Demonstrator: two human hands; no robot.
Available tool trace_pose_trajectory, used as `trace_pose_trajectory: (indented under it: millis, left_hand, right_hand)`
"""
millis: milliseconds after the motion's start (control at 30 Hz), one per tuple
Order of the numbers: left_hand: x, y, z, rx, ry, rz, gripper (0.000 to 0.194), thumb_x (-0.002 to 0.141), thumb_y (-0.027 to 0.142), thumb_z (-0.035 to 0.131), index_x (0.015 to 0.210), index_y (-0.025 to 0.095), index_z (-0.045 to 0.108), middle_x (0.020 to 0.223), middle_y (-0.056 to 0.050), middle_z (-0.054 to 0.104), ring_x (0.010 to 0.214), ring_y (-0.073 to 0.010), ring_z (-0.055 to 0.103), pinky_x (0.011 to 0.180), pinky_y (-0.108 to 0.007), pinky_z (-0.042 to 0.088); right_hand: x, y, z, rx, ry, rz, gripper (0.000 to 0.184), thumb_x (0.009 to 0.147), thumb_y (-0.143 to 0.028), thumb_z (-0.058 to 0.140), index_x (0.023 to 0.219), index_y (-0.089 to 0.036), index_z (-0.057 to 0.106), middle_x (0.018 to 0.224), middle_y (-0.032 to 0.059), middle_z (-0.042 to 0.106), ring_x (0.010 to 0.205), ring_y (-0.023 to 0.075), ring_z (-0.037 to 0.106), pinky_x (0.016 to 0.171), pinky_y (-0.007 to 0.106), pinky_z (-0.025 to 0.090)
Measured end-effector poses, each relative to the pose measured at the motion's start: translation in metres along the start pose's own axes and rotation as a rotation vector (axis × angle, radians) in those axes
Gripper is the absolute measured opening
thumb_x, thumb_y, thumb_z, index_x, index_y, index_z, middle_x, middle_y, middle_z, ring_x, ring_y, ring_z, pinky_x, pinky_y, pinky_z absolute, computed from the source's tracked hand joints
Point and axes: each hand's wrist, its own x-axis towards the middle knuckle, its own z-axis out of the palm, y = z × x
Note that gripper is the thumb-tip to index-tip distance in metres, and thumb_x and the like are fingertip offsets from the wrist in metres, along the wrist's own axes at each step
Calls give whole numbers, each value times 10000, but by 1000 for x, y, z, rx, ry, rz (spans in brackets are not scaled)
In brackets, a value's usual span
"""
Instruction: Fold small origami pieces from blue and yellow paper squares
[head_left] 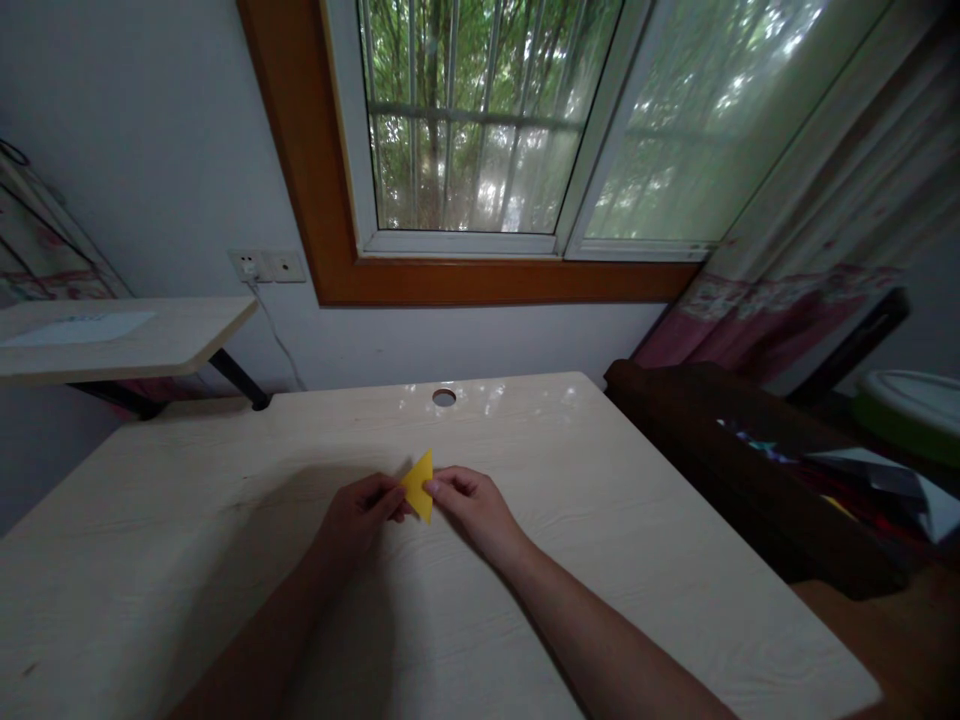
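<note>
A small yellow folded paper (418,487), triangular in outline, is held between my two hands above the middle of the table. My left hand (369,503) pinches its left corner between thumb and fingers. On the opposite side, my right hand (471,500) grips the straight right edge, its thumb lying on the near face of the paper. One point of the triangle sticks up and another points down. The fingers behind the paper are partly hidden.
The pale wooden table (600,590) has a round cable hole (444,398) near its back edge. A raised shelf (127,330) on dark legs stands at the left back. Right of the table is a dark wooden piece of furniture (720,470) with papers on it.
</note>
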Motion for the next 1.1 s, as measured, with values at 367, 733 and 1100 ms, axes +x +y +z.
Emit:
trace_pose_trajectory:
  millis: [367, 733, 1100]
  left_hand:
    - [0, 0, -1, 5, 27, 25, 249, 866, 386, 598, 791, 160, 672, 735, -39, 699, 677, -154, 628, 673, -254, 508]
    - [0, 3, 1, 33, 33, 28, 271, 862, 396, 590, 767, 157, 676, 705, -39, 697, 672, -159, 637, 665, -255, 503]
    - [1, 9, -1, 9, 110, 31, 258, 843, 376, 600, 713, 162, 663, 662, -21, 678, 634, -146, 622, 637, -241, 490]
  right_hand:
    - [-1, -3, 1, -84, 4, 37, 276, 754, -426, 706, 727, -152, 728, 697, 29, 668, 648, 155, 570, 648, 263, 430]
    - [-3, 0, 2, -150, -110, -8, 288, 821, -424, 658, 765, -153, 737, 741, 20, 680, 687, 154, 586, 661, 247, 428]
    - [-3, -1, -1, -178, -129, 3, 243, 785, -388, 686, 719, -157, 721, 716, 23, 689, 648, 141, 572, 640, 246, 413]
